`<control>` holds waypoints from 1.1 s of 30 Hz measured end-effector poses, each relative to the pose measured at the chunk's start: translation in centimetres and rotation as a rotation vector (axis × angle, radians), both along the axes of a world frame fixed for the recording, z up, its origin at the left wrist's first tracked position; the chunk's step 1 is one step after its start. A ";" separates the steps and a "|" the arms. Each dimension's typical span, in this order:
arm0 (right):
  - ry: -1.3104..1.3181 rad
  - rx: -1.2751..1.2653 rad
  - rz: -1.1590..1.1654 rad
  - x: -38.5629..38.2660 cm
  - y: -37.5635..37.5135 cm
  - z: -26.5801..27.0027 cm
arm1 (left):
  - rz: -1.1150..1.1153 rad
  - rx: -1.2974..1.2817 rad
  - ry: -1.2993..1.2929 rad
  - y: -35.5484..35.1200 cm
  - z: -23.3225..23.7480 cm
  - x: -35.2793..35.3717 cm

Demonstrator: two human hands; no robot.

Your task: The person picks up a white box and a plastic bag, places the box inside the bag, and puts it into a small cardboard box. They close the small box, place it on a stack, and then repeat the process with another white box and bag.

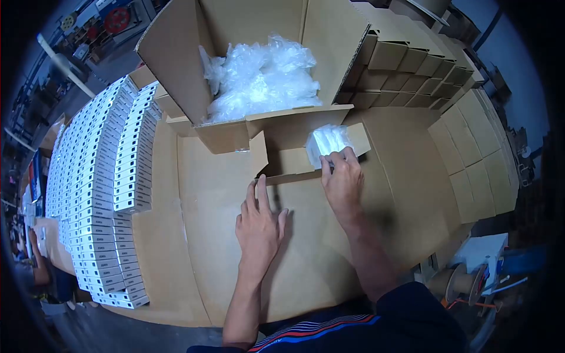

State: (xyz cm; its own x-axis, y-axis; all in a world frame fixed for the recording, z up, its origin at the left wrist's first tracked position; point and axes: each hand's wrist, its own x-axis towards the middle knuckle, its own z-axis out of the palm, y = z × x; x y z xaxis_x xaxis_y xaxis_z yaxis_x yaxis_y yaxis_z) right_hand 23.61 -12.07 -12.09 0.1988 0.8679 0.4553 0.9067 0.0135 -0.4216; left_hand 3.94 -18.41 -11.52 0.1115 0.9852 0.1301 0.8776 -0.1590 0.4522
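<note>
A small open cardboard box (287, 160) lies in front of me with its flaps spread. At its right end sits a clear plastic-wrapped bundle (327, 140), whose contents I cannot make out. The fingers of my right hand (343, 183) are closed on the near side of this bundle. My left hand (259, 223) is open, palm down, with its fingertips at the box's front edge near the left flap. It holds nothing.
Behind the small box stands a big open carton (170, 53) filled with clear plastic bags (265, 73). White labelled boxes (97, 176) are stacked in long rows at left. Brown cartons (406, 65) are piled at back right, with more cartons (477, 159) at right. Another person's arm (40, 259) shows far left.
</note>
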 end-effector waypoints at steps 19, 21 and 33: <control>-0.019 -0.145 0.851 -17.8 -2.1 0.9 | 0.524 0.332 -0.158 -3.6 -1.3 -19.4; -0.164 -0.117 0.942 -22.1 -1.4 1.4 | 0.582 0.365 -0.184 -2.9 -0.6 -21.8; -0.222 -0.156 1.192 -35.2 4.0 -0.3 | 0.534 0.446 0.034 -1.6 -2.5 -28.2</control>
